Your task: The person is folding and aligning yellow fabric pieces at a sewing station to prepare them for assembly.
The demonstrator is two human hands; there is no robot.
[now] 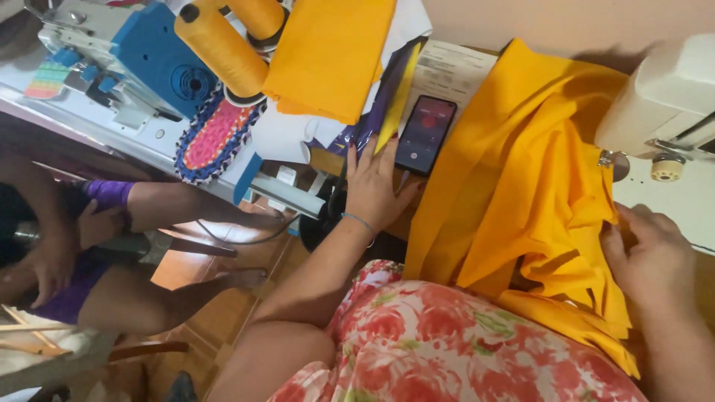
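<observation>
- We are gripping the yellow fabric (536, 171), heaped on the counter (693, 201) beside the white sewing machine (663, 97), with our right hand (652, 257), fingers curled into its folds.
- We are resting our left hand (375, 186) flat, fingers spread, touching the lit phone (425, 134).
- Thread cones (221, 48) are lying near a blue machine (160, 56).
- Another person (112, 253) is sitting to the left.

sewing machine (663, 97) cropped (right edge), phone screen (426, 132) blurred
</observation>
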